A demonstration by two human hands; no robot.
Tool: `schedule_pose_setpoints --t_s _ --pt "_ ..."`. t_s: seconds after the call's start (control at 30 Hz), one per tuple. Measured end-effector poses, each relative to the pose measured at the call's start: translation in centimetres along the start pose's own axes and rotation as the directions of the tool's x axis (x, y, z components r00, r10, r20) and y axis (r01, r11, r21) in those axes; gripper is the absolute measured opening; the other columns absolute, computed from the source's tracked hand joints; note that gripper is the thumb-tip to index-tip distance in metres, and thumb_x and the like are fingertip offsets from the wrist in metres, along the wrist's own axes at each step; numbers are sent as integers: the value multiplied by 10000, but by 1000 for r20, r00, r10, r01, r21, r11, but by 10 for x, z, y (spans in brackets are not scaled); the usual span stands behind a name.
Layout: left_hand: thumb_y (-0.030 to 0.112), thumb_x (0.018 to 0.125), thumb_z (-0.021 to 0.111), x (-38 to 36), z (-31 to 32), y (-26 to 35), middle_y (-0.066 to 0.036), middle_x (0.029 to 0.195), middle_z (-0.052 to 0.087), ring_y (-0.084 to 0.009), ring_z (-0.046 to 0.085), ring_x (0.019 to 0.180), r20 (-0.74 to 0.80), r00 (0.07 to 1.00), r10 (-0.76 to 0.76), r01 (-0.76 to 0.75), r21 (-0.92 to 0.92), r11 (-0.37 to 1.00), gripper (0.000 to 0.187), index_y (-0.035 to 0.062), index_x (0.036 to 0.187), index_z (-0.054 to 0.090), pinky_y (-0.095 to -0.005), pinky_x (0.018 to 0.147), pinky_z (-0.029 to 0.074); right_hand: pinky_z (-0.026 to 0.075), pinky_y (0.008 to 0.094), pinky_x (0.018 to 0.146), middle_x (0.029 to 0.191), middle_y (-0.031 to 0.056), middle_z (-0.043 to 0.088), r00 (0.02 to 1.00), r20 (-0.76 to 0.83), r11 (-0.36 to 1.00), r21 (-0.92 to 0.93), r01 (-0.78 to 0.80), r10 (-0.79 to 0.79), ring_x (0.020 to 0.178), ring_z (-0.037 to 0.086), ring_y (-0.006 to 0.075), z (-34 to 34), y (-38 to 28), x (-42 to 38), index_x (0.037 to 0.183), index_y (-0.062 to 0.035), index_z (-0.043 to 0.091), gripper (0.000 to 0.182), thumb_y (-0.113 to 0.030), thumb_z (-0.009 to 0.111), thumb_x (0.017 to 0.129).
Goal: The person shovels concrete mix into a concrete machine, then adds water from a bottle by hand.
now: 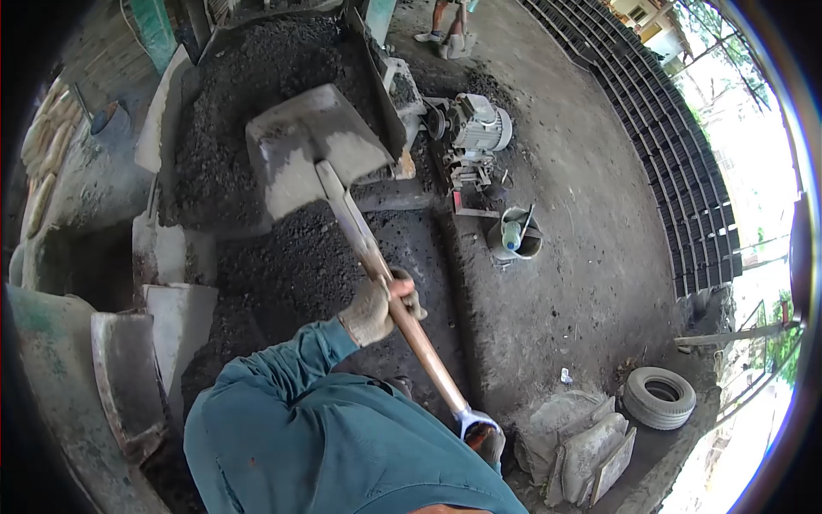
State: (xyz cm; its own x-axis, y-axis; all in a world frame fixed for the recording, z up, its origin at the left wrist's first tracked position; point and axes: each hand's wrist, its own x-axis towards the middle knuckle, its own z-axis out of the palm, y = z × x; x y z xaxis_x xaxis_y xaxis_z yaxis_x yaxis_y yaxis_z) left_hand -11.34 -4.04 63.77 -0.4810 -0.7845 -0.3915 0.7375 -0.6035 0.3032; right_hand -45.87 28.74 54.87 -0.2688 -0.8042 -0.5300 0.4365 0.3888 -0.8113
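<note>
My left hand [374, 310], in a worn glove with bare fingertips showing, is wrapped round the middle of a shovel's wooden shaft [419, 347]. Lower right, my right hand [489, 444] grips the shovel's D-shaped handle [473, 420], partly hidden by it and by my sleeve. The broad, worn metal blade [321, 141] is up at the far end, over the lip of a bin [377, 81] of dark, crumbly material [231, 94]. More dark loose material [300, 257] lies in the pit below the shaft.
An electric motor [479, 124] stands right of the bin, near a bucket [527, 240] with a bottle in it. A tyre [659, 397] and stacked slabs [591, 454] lie lower right. Dark blocks [676, 188] line the right side. Another person's legs [441, 21] show at the top.
</note>
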Motion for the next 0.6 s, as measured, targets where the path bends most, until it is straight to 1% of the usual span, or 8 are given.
schedule_pose_setpoints --t_s 0.1,0.17,0.27,0.3,0.4,0.43,0.53,0.6 --pt "51 844 696 -17 -3 -75 -60 762 566 -252 623 687 -14 995 -98 97 -62 993 155 122 936 594 -580 910 516 551 438 855 1088 139 675 987 -145 998 8 -62 63 997 657 262 -15 -11 -38 1175 8 619 459 -307 686 849" --pt "32 838 695 -30 3 -115 -68 775 581 -250 621 689 -44 991 -129 126 -75 989 152 114 937 614 -578 904 525 550 427 840 1061 133 676 980 -184 997 3 -81 80 970 657 255 -24 -16 -56 1142 11 624 423 -282 676 840" --pt "23 836 695 -45 14 -147 -81 791 596 -250 625 729 -55 983 -176 170 -96 981 144 99 935 622 -557 874 538 548 412 818 1020 124 679 972 -215 995 -20 -99 93 929 656 245 -37 -25 -84 1093 15 633 371 -243 660 828" --pt "37 848 687 -46 19 -150 -78 778 580 -240 605 741 -86 980 -180 172 -95 981 115 93 905 604 -532 853 545 547 406 810 1007 121 680 969 -225 994 -33 -108 98 916 656 242 -37 -31 -93 1077 17 635 353 -230 654 824" --pt "54 859 677 -31 9 -151 -68 761 561 -229 576 712 -92 962 -258 241 -160 957 108 100 877 582 -518 849 543 546 390 787 966 112 682 959 -264 987 -92 -130 102 875 655 232 -50 -47 -126 1028 21 644 303 -191 638 812" --pt "72 863 668 -36 22 -138 -58 742 542 -221 548 665 -115 965 -237 222 -131 966 110 107 855 564 -516 860 539 545 385 780 953 109 683 954 -284 984 -116 -133 96 862 655 229 -53 -52 -135 1011 23 647 286 -178 633 808" --pt "85 846 668 -28 24 -114 -51 737 534 -224 554 656 -123 960 -254 235 -147 961 106 115 863 567 -514 873 532 543 369 757 912 100 685 924 -379 963 -226 -148 53 822 654 219 -55 -66 -159 962 28 655 238 -140 617 796" --pt "93 811 660 -23 22 -96 -45 735 530 -230 569 663 -95 974 -203 195 -92 976 117 116 874 565 -555 889 516 542 359 742 885 94 687 902 -431 941 -301 -156 12 795 653 212 -45 -67 -159 929 31 661 209 -114 606 788"
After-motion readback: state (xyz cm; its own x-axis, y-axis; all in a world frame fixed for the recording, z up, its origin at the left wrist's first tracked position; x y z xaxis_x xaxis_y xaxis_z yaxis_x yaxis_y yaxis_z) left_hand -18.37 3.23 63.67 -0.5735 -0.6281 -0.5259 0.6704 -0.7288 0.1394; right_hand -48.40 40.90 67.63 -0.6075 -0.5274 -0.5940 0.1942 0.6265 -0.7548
